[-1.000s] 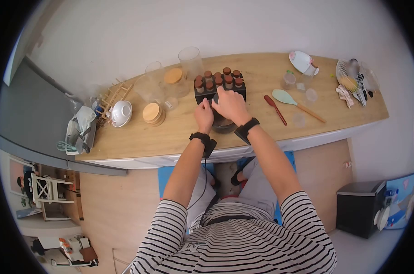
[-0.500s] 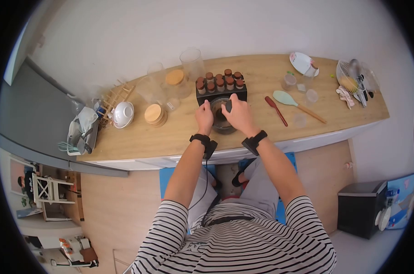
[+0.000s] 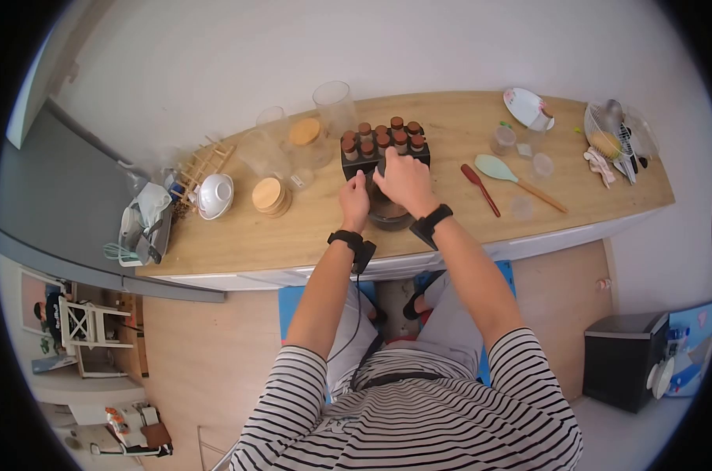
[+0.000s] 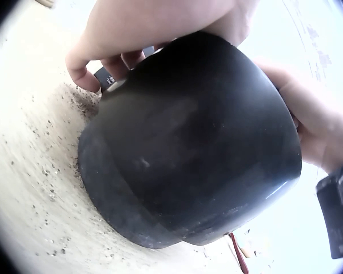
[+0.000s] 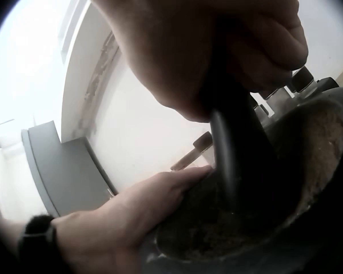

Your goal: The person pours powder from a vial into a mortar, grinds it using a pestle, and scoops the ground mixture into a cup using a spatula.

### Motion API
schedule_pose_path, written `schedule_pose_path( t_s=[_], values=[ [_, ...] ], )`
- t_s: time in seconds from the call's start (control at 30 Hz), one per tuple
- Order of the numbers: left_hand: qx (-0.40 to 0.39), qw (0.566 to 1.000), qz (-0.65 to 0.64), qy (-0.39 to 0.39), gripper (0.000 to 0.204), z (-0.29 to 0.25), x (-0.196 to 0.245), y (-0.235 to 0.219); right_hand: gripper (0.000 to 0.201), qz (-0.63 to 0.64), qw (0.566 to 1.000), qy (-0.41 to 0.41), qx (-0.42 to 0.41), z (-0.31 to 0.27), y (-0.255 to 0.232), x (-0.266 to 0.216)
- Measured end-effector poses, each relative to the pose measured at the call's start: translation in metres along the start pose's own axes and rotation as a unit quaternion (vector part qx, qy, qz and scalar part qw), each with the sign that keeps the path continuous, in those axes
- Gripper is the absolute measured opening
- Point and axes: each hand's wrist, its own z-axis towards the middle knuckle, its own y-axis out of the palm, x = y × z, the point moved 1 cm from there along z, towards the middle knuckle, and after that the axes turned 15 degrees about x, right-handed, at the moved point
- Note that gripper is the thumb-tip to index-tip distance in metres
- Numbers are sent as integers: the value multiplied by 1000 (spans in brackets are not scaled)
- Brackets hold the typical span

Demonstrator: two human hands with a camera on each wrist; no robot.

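A dark mortar (image 3: 390,222) stands at the counter's front edge, with brown crushed matter inside its bowl in the right wrist view. My left hand (image 3: 354,206) holds the mortar at its left side, thumb near the rim and fingers curled round the far side. In my right hand (image 3: 407,187) is a black pestle (image 5: 243,162), gripped by its upper part, its lower end down inside the mortar. Dark crumbs (image 4: 83,100) lie scattered on the counter by the mortar's base. Directly behind stands a black rack (image 3: 357,166) of small brown-lidded jars (image 3: 383,141).
Left on the counter (image 3: 230,243) are a wooden-lidded jar (image 3: 271,196), clear glass containers (image 3: 334,106) and a white bowl (image 3: 214,196). To the right lie a red spatula (image 3: 481,191), a mint-headed spoon (image 3: 520,182) and a white wire basket (image 3: 607,129).
My right hand came back toward me and lower with the pestle, then went forward again toward the rack. The left hand stays at the mortar. The whole view shifts slightly.
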Motion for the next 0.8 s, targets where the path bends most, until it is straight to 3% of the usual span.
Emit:
schedule_pose_path(
  t_s=[0.1,0.2,0.27,0.4,0.47,0.8],
  values=[
    [-12,1000,14,4,44,-2,3,-4,38,-12,999,47,10,3,1,14],
    [9,999,18,29,45,-1,2,0,41,-15,999,2,-50,-25,-19,0],
    [11,998,24,56,45,-2,0,0,42,8,996,-82,-41,-50,-18,-6],
    [24,991,39,124,44,-4,3,0,41,25,996,-88,12,-35,6,14],
    [3,989,69,131,45,-1,0,0,42,50,994,96,-21,3,3,32],
    [4,985,101,139,46,-4,6,-2,39,93,995,1,-47,-42,-38,32]
  ],
)
